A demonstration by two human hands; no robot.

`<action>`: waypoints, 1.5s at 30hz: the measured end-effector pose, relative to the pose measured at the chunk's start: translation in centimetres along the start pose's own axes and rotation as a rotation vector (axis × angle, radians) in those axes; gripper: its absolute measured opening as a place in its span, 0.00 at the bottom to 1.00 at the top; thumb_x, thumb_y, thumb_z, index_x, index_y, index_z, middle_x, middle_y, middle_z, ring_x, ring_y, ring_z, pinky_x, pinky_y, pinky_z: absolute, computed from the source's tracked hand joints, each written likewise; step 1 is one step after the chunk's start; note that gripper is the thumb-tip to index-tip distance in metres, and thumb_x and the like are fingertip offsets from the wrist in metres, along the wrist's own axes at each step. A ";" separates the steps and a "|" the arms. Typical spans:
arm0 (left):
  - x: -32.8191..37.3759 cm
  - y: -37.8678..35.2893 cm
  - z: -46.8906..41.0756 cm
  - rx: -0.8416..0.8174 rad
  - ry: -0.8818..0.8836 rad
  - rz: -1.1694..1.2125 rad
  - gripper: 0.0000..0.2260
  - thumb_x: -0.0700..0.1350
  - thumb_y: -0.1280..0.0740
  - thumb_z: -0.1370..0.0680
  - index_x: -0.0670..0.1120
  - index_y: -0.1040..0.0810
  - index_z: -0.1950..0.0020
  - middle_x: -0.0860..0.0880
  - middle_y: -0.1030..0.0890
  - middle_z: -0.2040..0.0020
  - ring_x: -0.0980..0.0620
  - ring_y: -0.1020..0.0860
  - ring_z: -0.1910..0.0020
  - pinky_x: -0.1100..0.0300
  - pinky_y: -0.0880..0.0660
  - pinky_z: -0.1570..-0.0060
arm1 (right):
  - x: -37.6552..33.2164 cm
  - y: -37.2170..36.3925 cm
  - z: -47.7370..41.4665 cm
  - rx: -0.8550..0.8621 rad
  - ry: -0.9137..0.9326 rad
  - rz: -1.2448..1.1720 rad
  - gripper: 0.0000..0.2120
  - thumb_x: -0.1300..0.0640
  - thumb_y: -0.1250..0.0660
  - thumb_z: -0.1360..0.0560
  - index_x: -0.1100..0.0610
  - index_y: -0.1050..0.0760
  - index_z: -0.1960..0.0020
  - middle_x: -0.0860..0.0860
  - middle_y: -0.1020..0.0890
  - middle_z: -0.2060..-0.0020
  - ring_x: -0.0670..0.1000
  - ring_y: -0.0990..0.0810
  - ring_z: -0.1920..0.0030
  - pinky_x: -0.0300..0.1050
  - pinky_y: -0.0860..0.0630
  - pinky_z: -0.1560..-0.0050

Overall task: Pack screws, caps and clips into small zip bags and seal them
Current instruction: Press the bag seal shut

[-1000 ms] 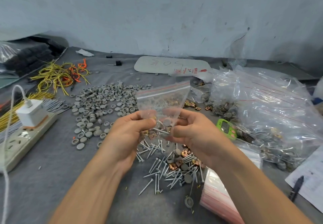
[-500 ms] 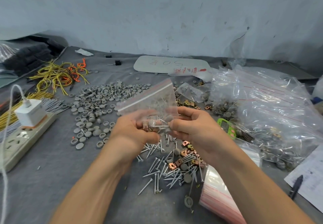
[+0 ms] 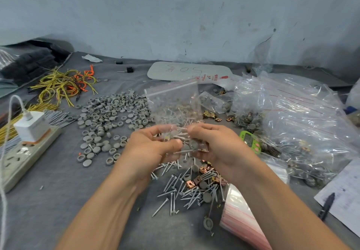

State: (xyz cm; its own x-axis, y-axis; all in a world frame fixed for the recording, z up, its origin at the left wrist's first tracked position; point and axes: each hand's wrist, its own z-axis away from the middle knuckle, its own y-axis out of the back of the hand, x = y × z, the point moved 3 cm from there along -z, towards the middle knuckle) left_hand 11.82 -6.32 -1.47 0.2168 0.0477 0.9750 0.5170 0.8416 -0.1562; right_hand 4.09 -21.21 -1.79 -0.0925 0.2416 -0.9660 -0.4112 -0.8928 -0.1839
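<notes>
A small clear zip bag [image 3: 173, 103] with a red-lined top stands upright between my hands above the table. My left hand [image 3: 150, 148] and my right hand [image 3: 218, 144] both pinch its lower part, where screws, a grey cap and a copper clip sit inside. Below my hands lies a loose pile of screws [image 3: 181, 189] mixed with copper clips [image 3: 202, 179] and caps. A wide spread of grey caps [image 3: 109, 117] covers the cloth to the left. A stack of empty zip bags [image 3: 241, 218] lies at the lower right.
Large clear bags of packed parts [image 3: 296, 125] fill the right side, beside a green timer [image 3: 251, 140]. A power strip with a white charger [image 3: 29, 132] sits at the left, yellow and orange wires [image 3: 64, 84] behind it. Paper and a pen [image 3: 329, 203] lie at the right edge.
The bag tilted left half a second ago and now stands upright again. My hands have shifted slightly along its lower part, and its contents have settled at the bottom.
</notes>
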 end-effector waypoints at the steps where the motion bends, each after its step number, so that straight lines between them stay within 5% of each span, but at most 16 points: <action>1: 0.0 0.1 -0.1 0.035 0.004 0.005 0.17 0.28 0.26 0.29 0.43 0.18 0.45 0.43 0.13 0.58 0.48 0.14 0.63 0.64 0.21 0.69 | 0.0 0.0 0.1 -0.029 -0.027 -0.007 0.05 0.60 0.27 0.23 0.57 0.13 0.55 0.52 0.14 0.61 0.50 0.17 0.62 0.45 0.20 0.58; 6: -0.2 0.3 -0.2 0.027 0.036 0.025 0.12 0.31 0.28 0.25 0.44 0.17 0.45 0.44 0.12 0.55 0.49 0.13 0.61 0.65 0.21 0.68 | 0.1 0.1 0.3 -0.050 -0.007 -0.033 0.09 0.69 0.28 0.24 0.63 0.20 0.45 0.59 0.15 0.57 0.54 0.14 0.61 0.43 0.18 0.61; 10: -0.3 0.2 0.0 -0.113 0.048 0.061 0.09 0.41 0.28 0.23 0.42 0.15 0.43 0.45 0.12 0.49 0.51 0.13 0.53 0.63 0.19 0.62 | -0.1 0.7 0.4 0.007 0.046 0.032 0.04 0.68 0.24 0.28 0.63 0.17 0.54 0.57 0.16 0.64 0.51 0.18 0.68 0.39 0.22 0.68; 12: -0.2 0.0 0.2 -0.115 -0.007 0.025 0.12 0.35 0.25 0.27 0.43 0.15 0.44 0.45 0.12 0.50 0.50 0.14 0.54 0.62 0.19 0.60 | -0.1 0.7 0.5 0.037 0.052 0.090 0.03 0.64 0.22 0.29 0.61 0.15 0.58 0.53 0.18 0.68 0.49 0.23 0.71 0.39 0.25 0.70; 15: 0.0 0.3 0.2 0.144 -0.126 -0.139 0.15 0.29 0.24 0.32 0.48 0.13 0.55 0.49 0.13 0.60 0.53 0.17 0.63 0.58 0.21 0.61 | 0.4 0.6 0.3 0.207 0.080 0.225 0.05 0.55 0.22 0.26 0.54 0.14 0.52 0.49 0.13 0.60 0.49 0.17 0.62 0.43 0.20 0.58; 18: 1.1 0.4 1.1 0.541 -0.421 -0.796 0.12 0.40 0.22 0.31 0.56 0.15 0.54 0.61 0.18 0.66 0.58 0.19 0.64 0.63 0.25 0.57 | 0.6 -0.8 0.5 0.146 0.114 0.179 0.06 0.49 0.27 0.22 0.48 0.15 0.46 0.50 0.13 0.49 0.50 0.13 0.49 0.49 0.17 0.45; 20: 0.9 -0.9 1.9 0.404 -0.494 -0.928 0.16 0.44 0.24 0.29 0.60 0.17 0.45 0.64 0.19 0.64 0.61 0.19 0.61 0.63 0.23 0.54 | 1.1 -2.5 0.7 -0.068 0.057 0.007 0.07 0.49 0.30 0.20 0.49 0.15 0.46 0.50 0.12 0.49 0.50 0.13 0.48 0.48 0.16 0.46; 23: 0.6 -2.0 2.1 0.062 -0.396 -0.711 0.15 0.51 0.24 0.30 0.63 0.16 0.45 0.65 0.15 0.60 0.65 0.17 0.59 0.62 0.18 0.56 | 1.3 -2.0 0.3 0.036 0.019 -0.144 0.07 0.57 0.31 0.19 0.53 0.17 0.43 0.53 0.12 0.51 0.53 0.12 0.49 0.49 0.17 0.50; 25: 0.8 -1.6 1.5 0.100 -0.395 -0.520 0.13 0.51 0.20 0.30 0.61 0.14 0.47 0.63 0.14 0.58 0.65 0.16 0.57 0.64 0.18 0.54 | 1.0 -0.8 0.0 0.125 -0.001 -0.206 0.09 0.65 0.34 0.18 0.58 0.16 0.44 0.57 0.12 0.52 0.55 0.12 0.51 0.50 0.17 0.50; 28: 0.2 -0.9 0.4 0.235 -0.312 -0.540 0.17 0.54 0.22 0.28 0.61 0.19 0.41 0.64 0.18 0.51 0.65 0.19 0.51 0.64 0.24 0.48 | 0.5 0.5 0.4 0.128 0.036 -0.104 0.11 0.68 0.35 0.19 0.60 0.14 0.51 0.56 0.12 0.53 0.52 0.13 0.58 0.49 0.16 0.55; 31: -0.8 -2.1 -0.1 -0.013 -0.101 -0.298 0.09 0.43 0.23 0.25 0.50 0.14 0.46 0.51 0.13 0.56 0.53 0.14 0.58 0.62 0.21 0.60 | 0.3 1.3 1.8 0.088 0.070 0.086 0.14 0.62 0.34 0.19 0.52 0.12 0.56 0.52 0.11 0.57 0.50 0.12 0.57 0.44 0.18 0.58; 35: -1.4 -5.0 0.1 -0.085 -0.126 -0.282 0.09 0.33 0.24 0.27 0.47 0.13 0.61 0.43 0.14 0.64 0.49 0.15 0.68 0.65 0.23 0.70 | -0.2 4.3 4.1 0.225 0.111 0.306 0.07 0.59 0.27 0.23 0.51 0.13 0.57 0.52 0.12 0.61 0.48 0.14 0.59 0.46 0.18 0.53; 37: -2.2 -7.3 0.3 -0.068 -0.152 -0.359 0.11 0.37 0.23 0.26 0.54 0.13 0.62 0.45 0.15 0.68 0.53 0.20 0.75 0.63 0.26 0.75 | -0.6 6.5 5.5 0.298 0.123 0.392 0.05 0.60 0.24 0.26 0.51 0.13 0.58 0.52 0.12 0.62 0.54 0.13 0.56 0.55 0.18 0.47; 40: -3.5 -11.4 1.2 -0.108 -0.233 -0.433 0.05 0.50 0.23 0.26 0.60 0.14 0.61 0.51 0.16 0.70 0.56 0.21 0.74 0.60 0.26 0.70 | -1.3 10.0 7.9 0.376 0.096 0.512 0.08 0.60 0.24 0.27 0.48 0.13 0.60 0.49 0.13 0.65 0.47 0.15 0.62 0.52 0.19 0.53; 43: -3.6 -15.8 1.9 -0.175 -0.238 -0.429 0.08 0.60 0.26 0.34 0.59 0.15 0.60 0.53 0.16 0.69 0.58 0.22 0.74 0.62 0.28 0.71 | -2.5 14.0 10.4 0.477 0.104 0.532 0.09 0.63 0.25 0.29 0.50 0.13 0.60 0.51 0.13 0.66 0.47 0.14 0.62 0.50 0.19 0.54; 45: -4.0 -18.6 1.3 -0.213 -0.173 -0.352 0.12 0.56 0.24 0.37 0.54 0.15 0.57 0.52 0.14 0.65 0.56 0.18 0.70 0.62 0.25 0.69 | -3.1 16.7 11.4 0.594 0.113 0.540 0.10 0.63 0.25 0.29 0.48 0.13 0.60 0.49 0.13 0.66 0.46 0.15 0.64 0.45 0.20 0.60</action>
State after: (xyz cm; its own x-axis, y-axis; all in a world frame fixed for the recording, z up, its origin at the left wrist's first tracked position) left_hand 0.21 -21.50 -2.26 -0.1354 -0.1166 0.9839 0.6977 0.6938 0.1783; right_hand -12.88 -32.55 0.23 -0.3371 -0.2330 -0.9122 -0.7519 -0.5164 0.4098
